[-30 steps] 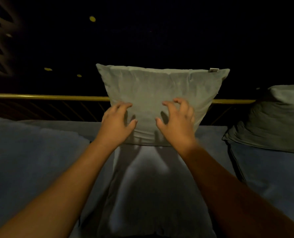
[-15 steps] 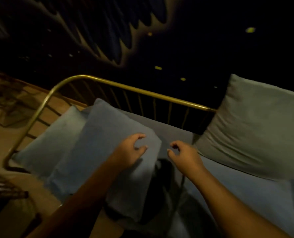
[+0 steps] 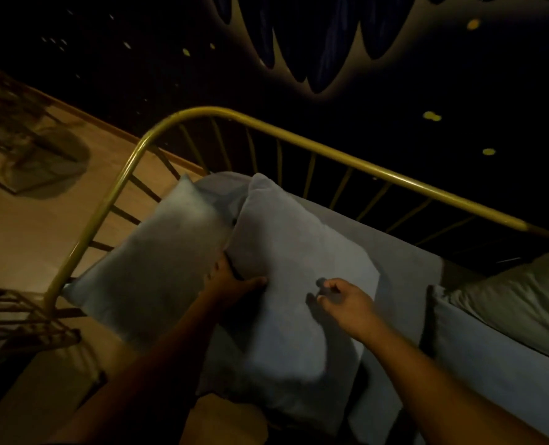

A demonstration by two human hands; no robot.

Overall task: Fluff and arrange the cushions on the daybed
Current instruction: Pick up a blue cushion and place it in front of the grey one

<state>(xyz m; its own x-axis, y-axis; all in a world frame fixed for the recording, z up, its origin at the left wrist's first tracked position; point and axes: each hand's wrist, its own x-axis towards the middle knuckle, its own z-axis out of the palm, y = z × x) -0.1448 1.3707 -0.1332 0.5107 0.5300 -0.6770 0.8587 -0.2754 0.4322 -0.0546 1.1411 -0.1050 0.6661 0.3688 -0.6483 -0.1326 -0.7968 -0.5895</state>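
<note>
Having left the grey cushion (image 3: pixel 523 300), the left hand (image 3: pixel 231 281) is now gripping the blue cushion (image 3: pixel 292 271) while the right hand (image 3: pixel 347 300) is hovering loosely curled, empty.

Dim room lit warmly from the left, dark wall (image 3: pixel 395 75) with pale scalloped motif and yellow dots across the upper frame, tan floor (image 3: pixel 42 226) at left, glass-topped table (image 3: pixel 32 159) upper left, dark slatted rack (image 3: pixel 19 319) lower left.
</note>
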